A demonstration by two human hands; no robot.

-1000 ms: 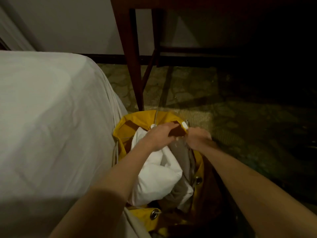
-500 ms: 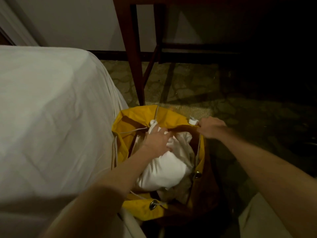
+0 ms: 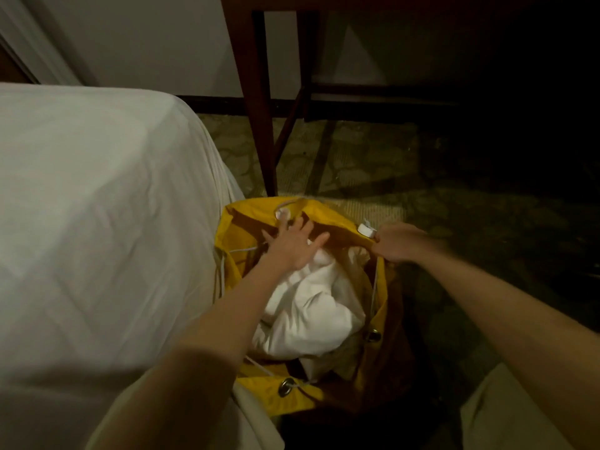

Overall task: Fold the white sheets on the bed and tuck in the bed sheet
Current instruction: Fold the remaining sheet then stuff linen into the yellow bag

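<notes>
While draped in a white bed sheet (image 3: 91,206), fills the left side: bed (image 3: 207,177). Beside its edge, yellow laundry bag (image 3: 240,228) stuffed with white sheets (image 3: 311,306). Left hand (image 3: 292,245) spread, released, over them; right hand (image 3: 394,241) clenched, grasping the bag's rim.
</notes>
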